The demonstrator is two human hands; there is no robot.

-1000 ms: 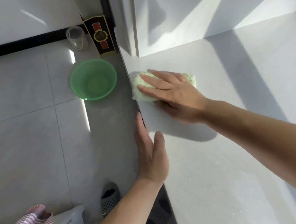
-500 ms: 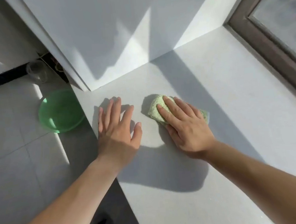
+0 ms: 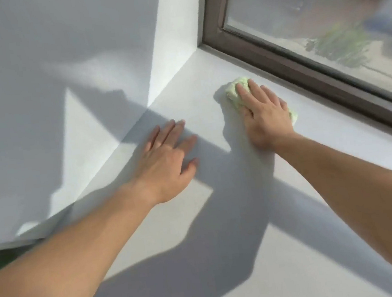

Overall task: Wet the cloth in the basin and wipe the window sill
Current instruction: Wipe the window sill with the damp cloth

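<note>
The right hand (image 3: 266, 115) has slid the cloth (image 3: 233, 90) across the window sill (image 3: 332, 130). It is now near the window frame (image 3: 302, 71), fingers straight and pressing. The left hand (image 3: 165, 161) lies flat, fingers spread. The wiping advances.

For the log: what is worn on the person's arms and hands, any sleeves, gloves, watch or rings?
Nothing shows. The left hand and right hand are ungloved with no rings visible; left forearm and right forearm are bare to the frame edge, with no sleeve, watch or bracelet in view.
</note>
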